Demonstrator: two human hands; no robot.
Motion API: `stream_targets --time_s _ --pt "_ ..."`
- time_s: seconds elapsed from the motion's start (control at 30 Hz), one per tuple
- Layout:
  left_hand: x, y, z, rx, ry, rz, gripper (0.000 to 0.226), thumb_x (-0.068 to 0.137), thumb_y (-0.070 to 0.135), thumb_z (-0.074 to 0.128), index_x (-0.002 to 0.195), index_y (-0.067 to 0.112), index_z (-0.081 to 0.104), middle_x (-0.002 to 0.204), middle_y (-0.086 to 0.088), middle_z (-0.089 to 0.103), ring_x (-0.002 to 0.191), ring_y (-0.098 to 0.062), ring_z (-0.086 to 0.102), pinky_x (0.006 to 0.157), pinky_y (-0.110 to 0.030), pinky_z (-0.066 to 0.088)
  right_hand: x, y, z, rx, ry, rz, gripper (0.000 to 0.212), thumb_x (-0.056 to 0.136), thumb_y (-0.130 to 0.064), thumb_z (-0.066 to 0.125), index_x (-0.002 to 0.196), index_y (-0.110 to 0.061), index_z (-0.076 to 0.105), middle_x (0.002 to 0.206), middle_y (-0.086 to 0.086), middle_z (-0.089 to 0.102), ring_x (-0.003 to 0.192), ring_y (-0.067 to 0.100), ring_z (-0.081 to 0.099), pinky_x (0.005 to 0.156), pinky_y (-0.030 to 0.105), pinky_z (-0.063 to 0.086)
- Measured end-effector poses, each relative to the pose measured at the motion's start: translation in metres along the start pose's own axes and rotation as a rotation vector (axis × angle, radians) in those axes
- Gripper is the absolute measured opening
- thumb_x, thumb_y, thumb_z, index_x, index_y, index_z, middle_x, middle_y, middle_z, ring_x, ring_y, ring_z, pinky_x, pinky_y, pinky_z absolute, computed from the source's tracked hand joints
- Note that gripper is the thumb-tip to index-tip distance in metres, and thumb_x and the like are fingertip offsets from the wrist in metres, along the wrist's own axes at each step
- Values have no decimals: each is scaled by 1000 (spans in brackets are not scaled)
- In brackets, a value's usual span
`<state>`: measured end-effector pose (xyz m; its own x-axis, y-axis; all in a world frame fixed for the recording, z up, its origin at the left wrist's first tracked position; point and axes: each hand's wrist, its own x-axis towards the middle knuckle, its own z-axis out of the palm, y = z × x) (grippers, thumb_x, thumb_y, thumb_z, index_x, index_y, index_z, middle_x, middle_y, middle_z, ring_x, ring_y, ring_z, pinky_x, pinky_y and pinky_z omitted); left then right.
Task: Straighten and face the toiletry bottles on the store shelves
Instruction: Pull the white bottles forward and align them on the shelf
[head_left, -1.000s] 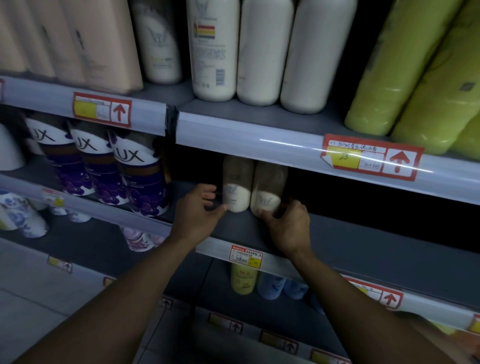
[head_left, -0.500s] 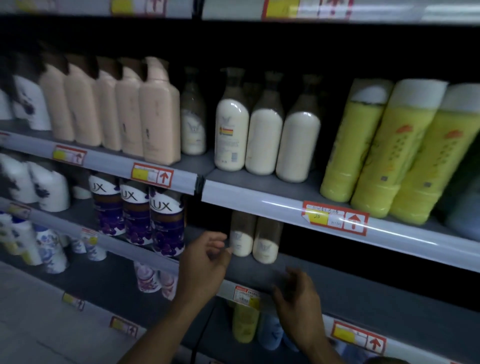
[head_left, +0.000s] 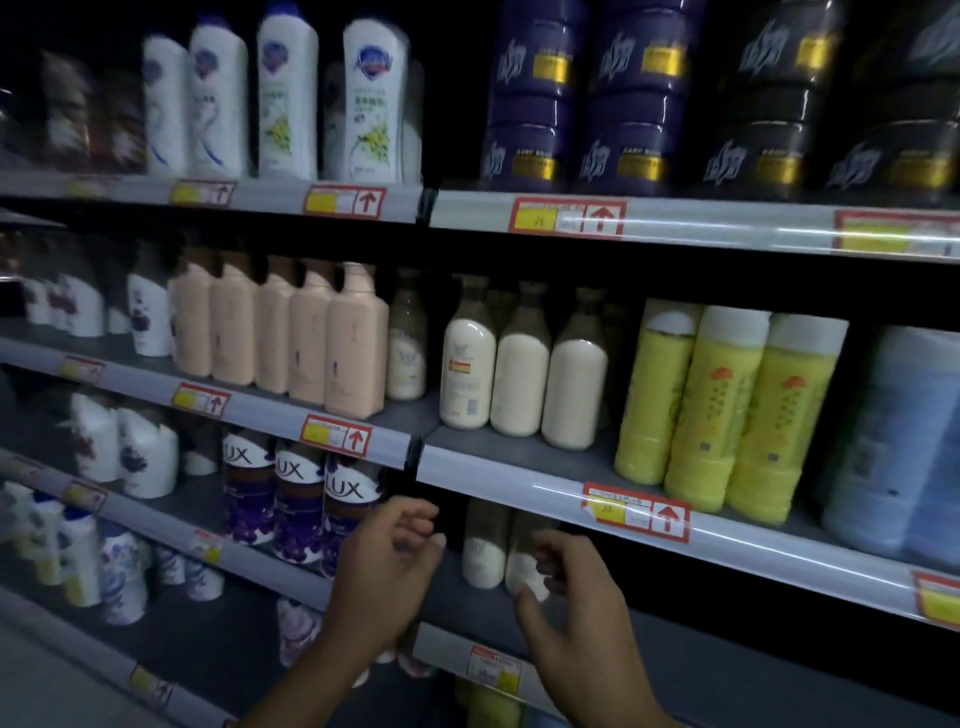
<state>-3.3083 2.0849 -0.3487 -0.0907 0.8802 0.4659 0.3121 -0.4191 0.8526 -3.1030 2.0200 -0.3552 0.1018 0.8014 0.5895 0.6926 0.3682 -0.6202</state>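
Observation:
Two small cream bottles (head_left: 485, 545) stand side by side on a grey lower shelf (head_left: 727, 670). My left hand (head_left: 387, 571) hovers just left of them with fingers loosely curled, holding nothing. My right hand (head_left: 571, 603) is in front of the right-hand bottle, fingers loosely bent and empty, partly hiding that bottle's base. One shelf up stand three larger cream bottles (head_left: 522, 382); the left one shows its back label with a barcode. Left of my left hand are three purple LUX bottles (head_left: 296, 499).
Peach bottles (head_left: 322, 338) and yellow-green bottles (head_left: 727, 410) flank the cream ones on the middle shelf, with blue bottles (head_left: 904, 447) at far right. White bottles (head_left: 317, 98) and dark purple tubs (head_left: 587, 98) fill the top shelf. Red price tags (head_left: 636, 512) line the shelf rails.
The view has tilted upward, revealing the higher shelves. Both hands have come off the two small cream bottles and drawn back slightly toward me.

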Motion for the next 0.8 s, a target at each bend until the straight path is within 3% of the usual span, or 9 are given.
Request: stream_targets --time_s 0.2,0.37,0.43,0.5,0.57,0.63,0.7,0.8 --pt "45 33 -9 10 8 125 28 87 6 78 109 20 68 101 3 69 86 -6 66 73 -14 54 44 -35 -18 -35 6 -100 53 89 -52 52 139 -32 52 129 -18 60 116 -1 58 97 30 53" --pt "97 53 -10 51 28 205 38 90 15 77 125 23 64 116 10 66 96 3 64 75 -5 48 100 -55 -26 -56 18 -144 59 99 -35 63 153 -28 41 130 -9 59 107 0 58 93 30 53" --pt "120 55 -6 84 17 210 48 90 21 78 134 23 60 126 10 63 106 2 62 82 -8 49 129 -58 -25 -89 52 -150 66 97 -35 64 156 -25 36 127 -4 61 93 1 61 87 28 52" --pt "141 57 0 97 16 202 56 90 24 78 140 20 55 133 7 59 117 -9 60 95 -22 52 160 -58 -21 -126 73 -128 74 96 -35 65 159 -19 30 134 2 60 90 3 64 88 31 51" --pt "160 59 7 97 16 192 63 90 26 77 146 19 49 139 5 54 125 -13 55 103 -30 49 188 -56 -17 -188 92 -123 82 96 -36 66 162 -13 23 147 10 54 117 18 64 101 33 46" --pt "178 58 12 84 -1 175 70 91 28 77 152 22 42 145 6 48 130 -11 49 103 -27 43 209 -56 -15 -249 85 -92 84 97 -36 65 162 -8 19 158 13 43 140 29 47 109 36 39" --pt "195 53 18 50 -35 154 77 90 31 78 155 26 37 151 5 45 135 -11 46 104 -27 42 223 -57 -11 -284 50 -35 75 98 -36 64 156 -7 25 152 16 45 135 35 49 100 40 43" --pt "213 45 27 0 -60 149 83 86 33 82 155 27 36 147 4 52 133 -11 51 108 -32 46 235 -57 -4 -308 40 33 44 98 -37 62 125 -13 37 129 16 55 113 41 59 75 37 37"
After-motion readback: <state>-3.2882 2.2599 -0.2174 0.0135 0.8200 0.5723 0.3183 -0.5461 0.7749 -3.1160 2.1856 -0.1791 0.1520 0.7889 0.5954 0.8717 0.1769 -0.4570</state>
